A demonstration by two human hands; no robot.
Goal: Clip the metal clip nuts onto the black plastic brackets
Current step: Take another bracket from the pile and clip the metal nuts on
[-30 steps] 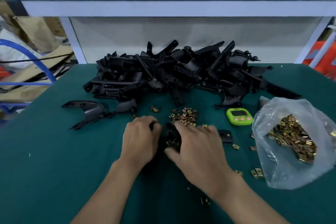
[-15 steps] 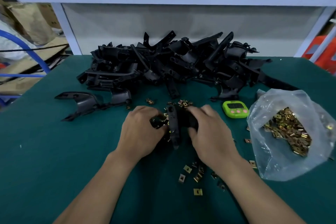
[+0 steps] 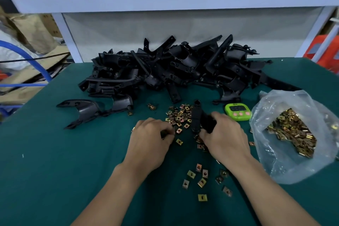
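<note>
My right hand [image 3: 226,135] grips a black plastic bracket [image 3: 197,115], holding it upright just above the green table. My left hand [image 3: 150,143] is off the bracket, its fingers curled down at the near edge of a small heap of brass-coloured clip nuts [image 3: 180,116]. Whatever its fingertips hold is hidden. More clip nuts [image 3: 200,180] lie scattered between my forearms. A big pile of black brackets [image 3: 165,71] fills the back of the table. One bracket [image 3: 82,110] lies apart at the left.
A clear plastic bag [image 3: 286,167] with many clip nuts sits at the right. A green timer [image 3: 237,111] lies just behind my right hand. The green table [image 3: 55,170] ends at a white shelf frame [image 3: 69,38] behind; cardboard and a blue pipe are off the left edge.
My left hand has let go of the bracket and moved left to the clip nuts. My right hand now holds the bracket alone, slightly further right.
</note>
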